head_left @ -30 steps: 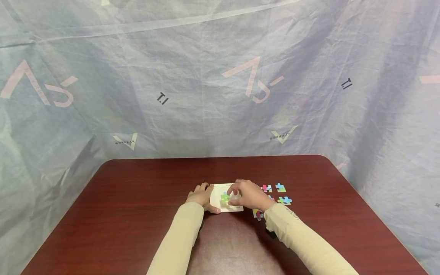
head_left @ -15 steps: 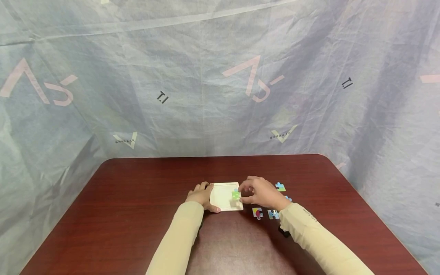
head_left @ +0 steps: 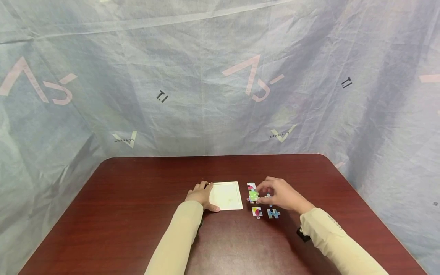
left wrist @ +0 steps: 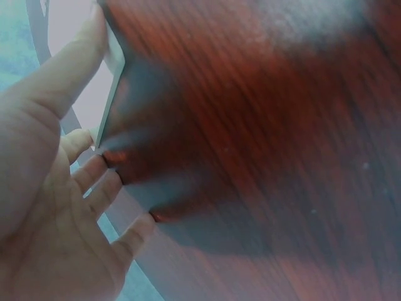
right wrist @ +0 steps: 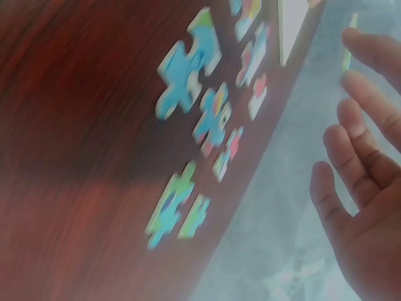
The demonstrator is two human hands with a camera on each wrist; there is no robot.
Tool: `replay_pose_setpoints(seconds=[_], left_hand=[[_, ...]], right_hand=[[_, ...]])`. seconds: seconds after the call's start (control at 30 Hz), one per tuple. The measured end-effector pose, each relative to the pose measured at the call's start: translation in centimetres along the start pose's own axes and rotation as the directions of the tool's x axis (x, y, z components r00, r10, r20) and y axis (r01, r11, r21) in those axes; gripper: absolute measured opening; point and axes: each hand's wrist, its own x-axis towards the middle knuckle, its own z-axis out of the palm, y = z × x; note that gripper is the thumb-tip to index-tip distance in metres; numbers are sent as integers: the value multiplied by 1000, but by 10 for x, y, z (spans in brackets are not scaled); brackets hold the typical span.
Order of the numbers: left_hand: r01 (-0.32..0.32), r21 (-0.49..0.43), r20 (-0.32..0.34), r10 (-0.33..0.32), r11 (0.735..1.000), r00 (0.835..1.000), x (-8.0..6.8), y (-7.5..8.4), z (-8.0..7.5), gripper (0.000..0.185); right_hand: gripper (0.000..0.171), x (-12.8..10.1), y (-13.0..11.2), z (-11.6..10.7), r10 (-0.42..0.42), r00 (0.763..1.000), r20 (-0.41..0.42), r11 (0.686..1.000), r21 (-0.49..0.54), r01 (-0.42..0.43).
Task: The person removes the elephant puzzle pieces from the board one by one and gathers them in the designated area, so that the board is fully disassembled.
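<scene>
A square white puzzle tray (head_left: 225, 196) lies on the table with no piece inside it. My left hand (head_left: 200, 196) spans its left side, thumb at the near corner and fingers spread toward the far one; in the left wrist view the thumb (left wrist: 75, 63) lies over the tray's border. Right of the tray, my right hand (head_left: 283, 194) pinches a green jigsaw piece (head_left: 253, 196) between thumb and index finger. Seen from the right wrist, that piece is edge-on and raised above the table, the other fingers (right wrist: 326, 194) loosely bent.
Several loose jigsaw pieces lie right of the tray, among them a yellow and red one (head_left: 257, 212) and a blue one (head_left: 273, 213). The right hand hides some in the head view. Behind the dark red table (head_left: 154, 179) hangs a grey printed cloth (head_left: 203, 95).
My right hand has moved right with the green piece, from over the tray to over the loose pieces. The left hand has stayed at the tray.
</scene>
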Motion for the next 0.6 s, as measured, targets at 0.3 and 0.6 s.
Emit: replay_pose_setpoints(seconds=[0.3,0.6], left_hand=[[5,-25,-4,-5,1000,1000,7,-6,5,95],[7,-11,-10,-7,1000,1000,3,-2,3,94]], right_hand=[[21,-26,17,-18,76,997,19,996,34,-77],[26,-54,34,-26,166,986,26,985,42,-167]])
